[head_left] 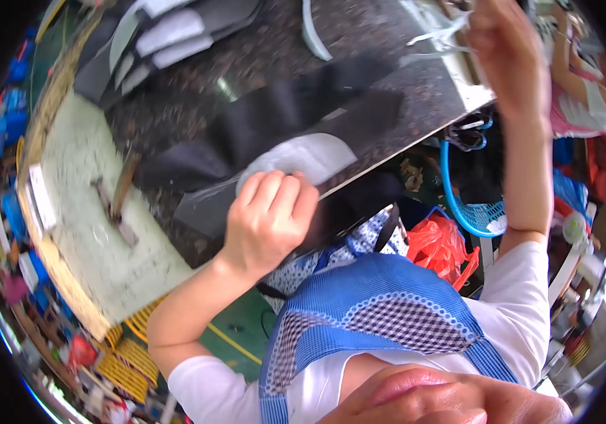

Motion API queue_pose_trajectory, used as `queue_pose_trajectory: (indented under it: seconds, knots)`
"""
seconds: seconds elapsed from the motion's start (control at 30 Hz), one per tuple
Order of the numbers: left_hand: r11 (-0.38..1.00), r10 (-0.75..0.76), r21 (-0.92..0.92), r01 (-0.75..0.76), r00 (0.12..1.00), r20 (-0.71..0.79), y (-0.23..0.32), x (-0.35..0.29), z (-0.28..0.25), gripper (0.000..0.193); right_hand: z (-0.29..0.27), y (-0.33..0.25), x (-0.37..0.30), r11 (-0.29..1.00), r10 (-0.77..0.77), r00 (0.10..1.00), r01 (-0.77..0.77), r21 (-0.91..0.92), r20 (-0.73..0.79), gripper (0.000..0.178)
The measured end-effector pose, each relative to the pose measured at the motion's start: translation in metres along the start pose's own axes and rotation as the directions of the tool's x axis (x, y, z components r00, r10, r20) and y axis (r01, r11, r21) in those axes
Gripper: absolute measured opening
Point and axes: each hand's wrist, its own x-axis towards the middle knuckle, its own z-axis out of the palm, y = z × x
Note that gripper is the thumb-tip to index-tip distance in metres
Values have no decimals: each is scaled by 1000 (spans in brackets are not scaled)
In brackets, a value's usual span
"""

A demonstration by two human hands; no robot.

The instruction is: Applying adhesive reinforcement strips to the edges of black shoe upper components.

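Observation:
My left hand (269,215) is at the near edge of the dark speckled table (416,92), its fingers curled over a pale, curved-edged piece (317,155). That piece lies on black sheet material (274,116), which spreads across the table with bent, layered edges. My right hand (506,56) is raised at the far right, fingers closed and somewhat blurred. Thin white strips (436,37) trail leftward from its fingers. A separate pale curved strip (313,32) rests farther back on the table.
A hammer-like tool (115,208) lies on a pale worn board (84,261) at left. Stacked black and whitish pieces (175,35) are at the back left. Below the table edge are a red plastic bag (436,247) and a blue basket (476,215). Another person (582,102) is at right.

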Motion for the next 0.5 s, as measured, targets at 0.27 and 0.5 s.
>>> queue_pose_trajectory:
  seconds: [0.27,0.5]
  knots:
    - [987,-77,-133,85,995,59,17,-36,-37,35,-2,-47,-39,683,172,861,-455,572,479,37]
    - [990,-139,22,138,989,48,-15,-93,-43,26,87,-131,-30,715,271,495,-678,172,826,30]
